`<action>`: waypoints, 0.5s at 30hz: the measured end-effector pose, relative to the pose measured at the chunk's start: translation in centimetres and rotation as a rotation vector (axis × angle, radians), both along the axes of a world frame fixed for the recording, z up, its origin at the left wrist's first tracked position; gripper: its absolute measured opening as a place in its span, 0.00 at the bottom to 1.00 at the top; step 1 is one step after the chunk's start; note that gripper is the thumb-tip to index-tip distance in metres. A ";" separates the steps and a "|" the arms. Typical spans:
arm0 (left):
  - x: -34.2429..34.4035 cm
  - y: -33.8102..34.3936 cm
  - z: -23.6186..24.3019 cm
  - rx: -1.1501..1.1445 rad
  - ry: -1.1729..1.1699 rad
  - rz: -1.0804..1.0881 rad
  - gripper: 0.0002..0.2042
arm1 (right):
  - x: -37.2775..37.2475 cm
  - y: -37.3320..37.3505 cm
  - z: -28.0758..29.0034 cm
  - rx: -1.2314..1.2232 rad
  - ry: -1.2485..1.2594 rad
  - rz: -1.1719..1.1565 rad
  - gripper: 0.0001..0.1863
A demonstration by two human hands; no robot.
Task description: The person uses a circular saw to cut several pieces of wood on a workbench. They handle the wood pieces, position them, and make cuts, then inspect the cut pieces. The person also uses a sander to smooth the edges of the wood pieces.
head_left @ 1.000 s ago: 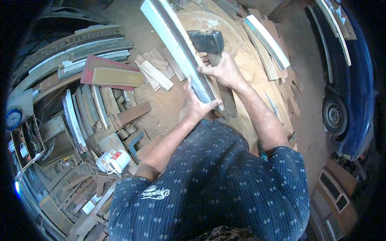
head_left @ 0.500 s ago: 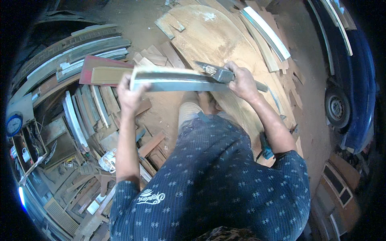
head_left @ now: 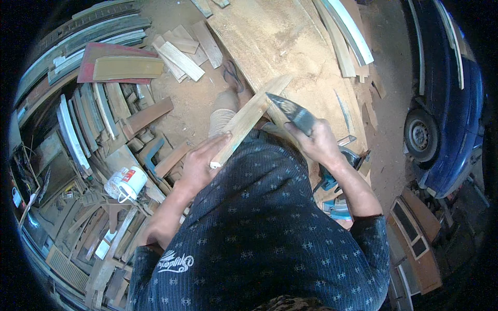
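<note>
Cluttered and sawdusty, dark at the edges

Floor [head_left: 386,171] brown, dusty. Planks [head_left: 98,27] stacked upper left, red panel [head_left: 87,58] just below. More offcuts [head_left: 91,217] lower left, white bucket [head_left: 136,182] among them. Worktop [head_left: 282,36] top centre, sawdust-coated. Blue car [head_left: 459,140] along right side, wheel [head_left: 421,136] facing in. Framed brown panel [head_left: 423,233] lower right. Light strongest mid-room.
</note>
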State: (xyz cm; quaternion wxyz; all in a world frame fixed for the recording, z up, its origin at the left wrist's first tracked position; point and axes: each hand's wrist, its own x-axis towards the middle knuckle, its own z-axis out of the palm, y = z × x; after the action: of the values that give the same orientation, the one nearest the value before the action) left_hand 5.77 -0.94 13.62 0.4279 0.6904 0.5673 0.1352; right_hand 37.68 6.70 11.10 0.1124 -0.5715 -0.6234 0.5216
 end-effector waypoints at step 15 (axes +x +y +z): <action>-2.1 -1.1 -2.0 0.078 0.052 -0.215 0.26 | 0.9 -1.3 -5.3 0.038 -0.102 0.197 0.18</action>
State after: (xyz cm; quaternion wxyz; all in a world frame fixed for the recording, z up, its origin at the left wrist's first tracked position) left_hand 3.69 -2.04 11.61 0.3977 0.7667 0.4954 0.0925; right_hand 38.55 5.39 5.79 0.0396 -0.5309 -0.6914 0.4883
